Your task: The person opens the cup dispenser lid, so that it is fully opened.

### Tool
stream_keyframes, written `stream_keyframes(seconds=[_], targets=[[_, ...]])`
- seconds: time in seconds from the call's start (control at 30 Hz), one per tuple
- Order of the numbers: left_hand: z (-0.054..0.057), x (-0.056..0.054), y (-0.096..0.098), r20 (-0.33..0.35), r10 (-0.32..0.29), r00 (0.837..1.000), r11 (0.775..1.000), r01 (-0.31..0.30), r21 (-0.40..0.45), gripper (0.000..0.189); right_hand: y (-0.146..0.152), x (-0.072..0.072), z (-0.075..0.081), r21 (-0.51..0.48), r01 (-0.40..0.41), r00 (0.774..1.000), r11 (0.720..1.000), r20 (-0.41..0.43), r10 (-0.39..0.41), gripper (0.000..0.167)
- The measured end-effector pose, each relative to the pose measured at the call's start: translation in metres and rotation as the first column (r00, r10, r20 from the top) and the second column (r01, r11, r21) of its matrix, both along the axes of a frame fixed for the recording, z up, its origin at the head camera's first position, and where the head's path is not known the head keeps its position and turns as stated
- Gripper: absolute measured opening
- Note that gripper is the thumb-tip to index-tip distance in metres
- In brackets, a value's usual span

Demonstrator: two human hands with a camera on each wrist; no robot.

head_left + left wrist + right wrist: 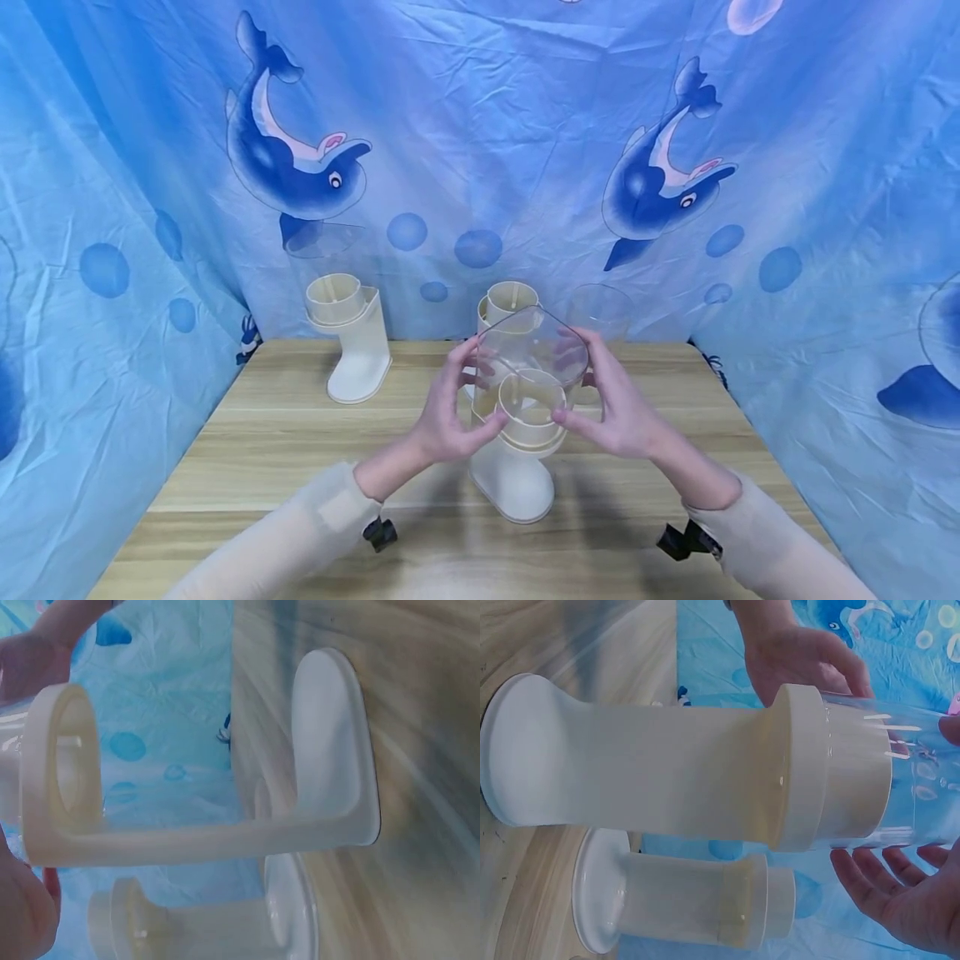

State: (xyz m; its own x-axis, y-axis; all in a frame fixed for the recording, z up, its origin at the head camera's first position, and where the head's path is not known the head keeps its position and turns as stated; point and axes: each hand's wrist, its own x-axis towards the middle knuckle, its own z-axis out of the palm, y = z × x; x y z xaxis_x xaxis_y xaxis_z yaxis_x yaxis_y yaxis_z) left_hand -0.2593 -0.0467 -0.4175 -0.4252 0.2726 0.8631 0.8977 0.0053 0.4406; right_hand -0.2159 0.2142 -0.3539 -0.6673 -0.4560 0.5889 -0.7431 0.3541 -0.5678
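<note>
A white stand (517, 492) with a cream ring holder (531, 417) at its top stands upright near the front middle. A clear transparent tube-like container (922, 780) sits around the cream collar (859, 769), upright. My left hand (453, 417) holds the container's left side, thumb toward me and fingers behind. From the right, my right hand (618, 408) holds it the same way, its thumb near the collar. In the right wrist view, the container's lower edge meets the holder's rim; whether it is fully seated I cannot tell.
A similar stand (360, 354) stands at the back left with a clear container (322, 240) on it. Behind my hands is another stand, its cream collar (513, 300) uncovered. A clear container (600, 312) stands at the back right. Blue dolphin-print cloth (465, 125) surrounds the wooden table (300, 467).
</note>
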Motion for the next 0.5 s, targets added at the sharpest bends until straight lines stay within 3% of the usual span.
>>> stream_keyframes(seconds=[0.17, 0.37, 0.5], targets=[[-0.003, 0.0077, 0.0026, -0.014, 0.08, 0.997, 0.997, -0.08, 0.003, 0.096, -0.0003, -0.0038, -0.0011, 0.009, -0.034, 0.999, 0.999, 0.003, 0.034, 0.099], [-0.0036, 0.0075, 0.0014, 0.003, 0.08, 0.997, 0.997, -0.08, 0.005, 0.098, 0.0036, -0.002, -0.005, 0.008, -0.015, 1.0, 1.0, -0.003, 0.015, 0.1], [-0.0052, 0.0079, 0.0028, -0.03, 0.095, 0.995, 0.995, -0.095, 0.0, 0.093, 0.0025, -0.0007, -0.0064, 0.014, -0.007, 1.0, 1.0, 0.002, 0.007, 0.098]])
